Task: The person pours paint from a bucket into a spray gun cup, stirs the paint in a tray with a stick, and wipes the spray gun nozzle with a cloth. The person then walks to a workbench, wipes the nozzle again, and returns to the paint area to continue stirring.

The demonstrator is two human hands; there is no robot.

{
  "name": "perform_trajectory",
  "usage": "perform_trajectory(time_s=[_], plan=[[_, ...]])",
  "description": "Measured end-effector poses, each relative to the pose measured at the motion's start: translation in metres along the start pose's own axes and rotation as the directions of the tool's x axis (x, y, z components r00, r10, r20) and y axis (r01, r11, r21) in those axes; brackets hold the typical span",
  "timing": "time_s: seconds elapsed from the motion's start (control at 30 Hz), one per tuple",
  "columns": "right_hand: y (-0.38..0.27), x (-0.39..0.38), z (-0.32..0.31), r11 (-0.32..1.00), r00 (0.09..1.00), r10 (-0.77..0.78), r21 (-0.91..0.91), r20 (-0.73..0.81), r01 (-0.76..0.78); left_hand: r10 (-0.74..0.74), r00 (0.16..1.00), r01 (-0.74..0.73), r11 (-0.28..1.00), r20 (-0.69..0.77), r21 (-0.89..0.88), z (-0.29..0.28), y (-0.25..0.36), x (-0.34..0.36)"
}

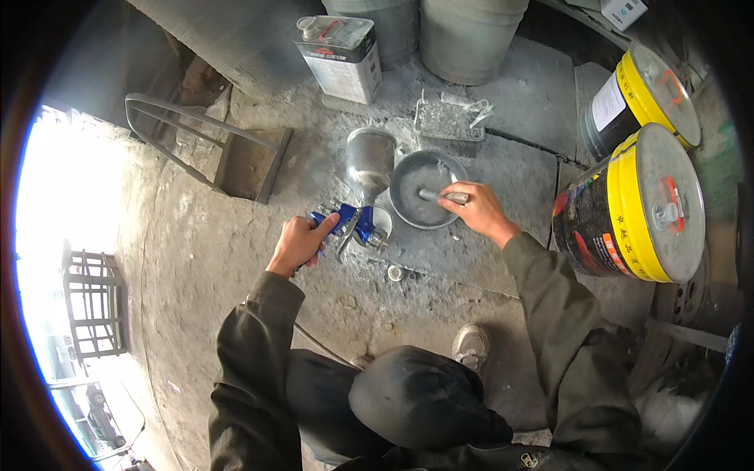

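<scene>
Spray gun [359, 223], blue with metal parts, sits in the left hand [298, 242] and juts out to that hand's right; the fingers curl closed around its grip, hiding much of it. A grey cup [370, 155] lies beyond the left hand and to its right, its narrow end running down to the gun; the join is hard to make out. Between the hands, slightly farther off, a round bowl [400, 202] holds grey stuff of unclear kind. A short tool [430, 195] reaches into it, its lower end indistinct. The right hand [477, 209] pinches the tool's handle, fingers nearly closed. Well right of that hand stand two yellow-banded drums [620, 224], the farther partly hidden by the nearer.
</scene>
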State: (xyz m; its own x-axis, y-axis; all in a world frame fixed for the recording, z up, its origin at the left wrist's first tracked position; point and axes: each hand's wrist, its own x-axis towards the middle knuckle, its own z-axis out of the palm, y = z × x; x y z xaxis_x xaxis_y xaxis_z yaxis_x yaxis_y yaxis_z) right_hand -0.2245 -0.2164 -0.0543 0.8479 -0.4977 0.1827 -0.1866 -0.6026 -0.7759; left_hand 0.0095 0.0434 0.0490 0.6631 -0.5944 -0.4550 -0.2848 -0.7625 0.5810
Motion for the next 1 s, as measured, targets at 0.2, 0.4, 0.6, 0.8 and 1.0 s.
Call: perform_trajectory(time_s=[0.2,0.4,0.6,0.8,1.0], plan=[[-0.054,0.039,-0.048,0.828,0.999,0.035,0.559,0.024,-0.043,-0.019,0.999,0.015,0.996,0.044,0.087,-0.010,-0.012,-0.006],[-0.024,0.080,-0.060,0.674,0.967,0.230,0.699,0.112,-0.241,0.043,0.979,-0.056,0.997,0.197,0.061,-0.011,0.003,-0.017],[-0.027,0.053,-0.032,0.528,0.944,0.322,0.815,0.067,-0.238,-0.014,0.940,0.062,0.990,0.340,-0.130,-0.014,-0.008,-0.026],[-0.025,0.032,-0.016,0.433,0.886,0.459,0.886,-0.062,-0.163,-0.033,0.887,0.201,0.926,0.460,-0.321,-0.009,-0.020,-0.023],[0.005,0.020,-0.020,0.689,0.856,0.488,0.677,-0.170,-0.258,-0.069,0.871,0.289,0.873,0.486,-0.394,-0.006,-0.016,-0.023]])
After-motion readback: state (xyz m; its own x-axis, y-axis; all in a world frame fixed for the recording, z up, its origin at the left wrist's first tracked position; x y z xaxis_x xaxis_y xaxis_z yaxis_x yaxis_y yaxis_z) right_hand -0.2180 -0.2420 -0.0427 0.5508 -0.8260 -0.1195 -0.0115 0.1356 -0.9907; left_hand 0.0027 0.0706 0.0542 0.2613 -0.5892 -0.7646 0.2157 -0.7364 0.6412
